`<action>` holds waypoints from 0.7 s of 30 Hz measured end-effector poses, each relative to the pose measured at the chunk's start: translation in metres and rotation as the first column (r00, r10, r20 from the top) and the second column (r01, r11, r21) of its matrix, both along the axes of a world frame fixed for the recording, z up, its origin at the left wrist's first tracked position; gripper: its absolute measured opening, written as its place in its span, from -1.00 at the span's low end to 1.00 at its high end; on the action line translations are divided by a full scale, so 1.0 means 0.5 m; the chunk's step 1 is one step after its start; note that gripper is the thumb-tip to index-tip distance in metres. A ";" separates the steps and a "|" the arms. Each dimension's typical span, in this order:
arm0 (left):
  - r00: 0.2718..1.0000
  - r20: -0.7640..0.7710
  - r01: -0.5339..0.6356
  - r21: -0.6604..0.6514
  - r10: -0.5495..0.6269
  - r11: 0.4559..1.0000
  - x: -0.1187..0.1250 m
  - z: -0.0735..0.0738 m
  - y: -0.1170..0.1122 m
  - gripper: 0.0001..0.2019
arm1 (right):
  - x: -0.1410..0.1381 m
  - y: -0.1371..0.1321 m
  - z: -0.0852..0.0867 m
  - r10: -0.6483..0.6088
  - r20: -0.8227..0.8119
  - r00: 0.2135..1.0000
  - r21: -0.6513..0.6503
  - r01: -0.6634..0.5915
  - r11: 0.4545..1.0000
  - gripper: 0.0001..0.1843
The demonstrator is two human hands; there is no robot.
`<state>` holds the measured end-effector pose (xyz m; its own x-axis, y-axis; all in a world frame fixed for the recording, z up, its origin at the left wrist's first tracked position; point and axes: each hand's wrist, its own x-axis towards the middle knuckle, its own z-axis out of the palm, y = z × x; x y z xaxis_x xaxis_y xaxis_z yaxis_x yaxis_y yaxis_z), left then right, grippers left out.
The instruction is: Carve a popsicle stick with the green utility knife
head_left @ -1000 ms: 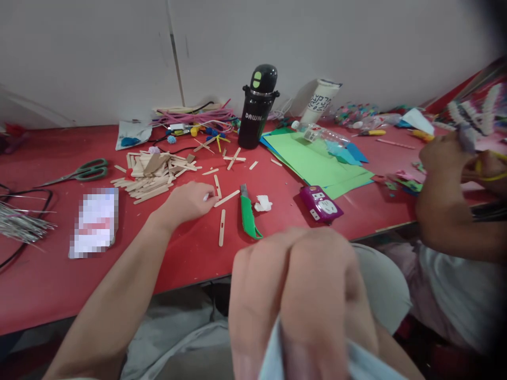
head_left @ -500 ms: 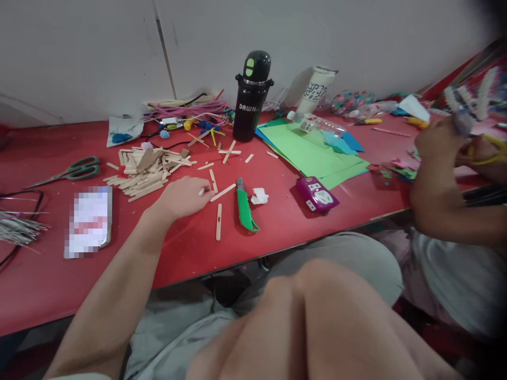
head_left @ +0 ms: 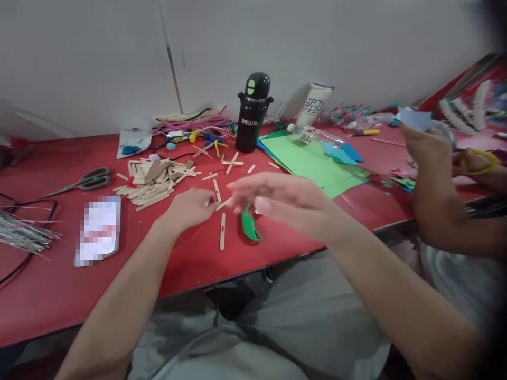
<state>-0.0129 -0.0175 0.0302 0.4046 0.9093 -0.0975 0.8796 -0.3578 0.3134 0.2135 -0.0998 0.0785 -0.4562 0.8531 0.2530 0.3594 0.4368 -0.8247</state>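
Red desk (head_left: 190, 266); R hand (head_left: 293, 203) above it, fingers loosely spread, nothing seen held. L hand (head_left: 190, 208) at its 9 o'clock, grip can't tell. Green knife (head_left: 249, 226): R fingers' 5 o'clock, axis approx. 11-to-5, R nearer. Vs. 0.5s ago: R hand's up from 6 o'clock, hiding knife's tip.

The light is soft and somewhat dim, so the plain grey wall (head_left: 214, 58) beyond both hands looks dull, with a faint shadow beside the white cylindrical cup with dark marks (head_left: 314, 105). The bare right hand (head_left: 283, 203) appears blurred, while the bare left hand (head_left: 194, 206) is clearer. Left of this hand, coarse square pixels hide the pale rectangular device (head_left: 97, 230). Far right of the grip, the picture edge becomes dark and smeared
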 end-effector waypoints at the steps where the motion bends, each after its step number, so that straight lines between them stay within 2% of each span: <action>1: 1.000 -0.017 0.009 -0.010 -0.009 1.000 0.001 -0.002 0.000 -0.71 | 0.015 0.027 -0.021 -0.051 0.090 0.995 0.019 0.049 0.999 -0.62; 2: 0.999 -0.042 0.022 -0.017 -0.022 1.000 0.001 -0.003 0.000 -0.70 | 0.031 0.052 -0.045 -0.138 0.197 0.971 0.073 0.125 0.989 -0.68; 4: 0.998 -0.059 0.029 -0.023 -0.030 0.999 0.003 -0.008 0.002 -0.71 | 0.062 0.091 -0.093 -0.284 0.421 0.861 0.186 0.225 0.957 -0.75; 6: 0.996 -0.081 0.027 -0.028 -0.029 0.999 0.006 -0.012 0.004 -0.70 | 0.085 0.111 -0.128 -0.300 0.544 0.784 0.161 0.253 0.954 -0.81; 7: 0.996 -0.090 0.020 -0.024 -0.022 1.000 0.007 -0.013 0.004 -0.70 | 0.092 0.115 -0.139 -0.251 0.588 0.769 0.127 0.219 0.967 -0.82; 10: 0.995 -0.095 -0.002 -0.032 -0.001 0.999 0.010 -0.016 0.006 -0.73 | 0.105 0.115 -0.146 -0.253 0.683 0.685 0.081 0.273 0.959 -0.83; 13: 0.997 -0.081 -0.015 -0.063 0.010 0.998 0.012 -0.017 0.008 -0.78 | 0.117 0.119 -0.140 -0.411 0.736 0.538 0.173 0.438 0.882 -0.79; 14: 0.997 -0.080 -0.020 -0.070 0.015 0.997 0.013 -0.018 0.009 -0.80 | 0.120 0.121 -0.139 -0.479 0.705 0.524 0.229 0.471 0.852 -0.80; 15: 0.997 -0.080 -0.027 -0.075 0.021 0.997 0.012 -0.020 0.010 -0.80 | 0.120 0.121 -0.139 -0.541 0.642 0.544 0.284 0.487 0.826 -0.80; 17: 0.997 -0.071 -0.036 -0.083 0.030 0.996 0.011 -0.024 0.015 -0.81 | 0.107 0.115 -0.138 -0.581 0.469 0.665 0.348 0.466 0.814 -0.76; 18: 0.997 -0.063 -0.041 -0.089 0.035 0.995 0.010 -0.027 0.017 -0.81 | 0.092 0.107 -0.138 -0.543 0.393 0.742 0.345 0.429 0.835 -0.76; 19: 0.998 -0.051 -0.044 -0.094 0.039 0.995 0.008 -0.029 0.019 -0.80 | 0.073 0.096 -0.137 -0.460 0.368 0.808 0.311 0.359 0.880 -0.73; 20: 0.998 -0.046 -0.050 -0.106 0.045 0.993 0.006 -0.032 0.021 -0.80 | 0.050 0.083 -0.136 -0.390 0.381 0.838 0.259 0.308 0.916 -0.67; 21: 0.998 -0.044 -0.057 -0.116 0.052 0.992 0.003 -0.033 0.023 -0.80 | 0.026 0.069 -0.135 -0.346 0.438 0.830 0.213 0.279 0.936 -0.60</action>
<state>-0.0113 -0.0061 0.0136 0.3480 0.9114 -0.2196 0.9097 -0.2718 0.3139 0.2266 -0.0652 0.0108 -0.2632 0.9432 0.2030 0.8189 0.3296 -0.4699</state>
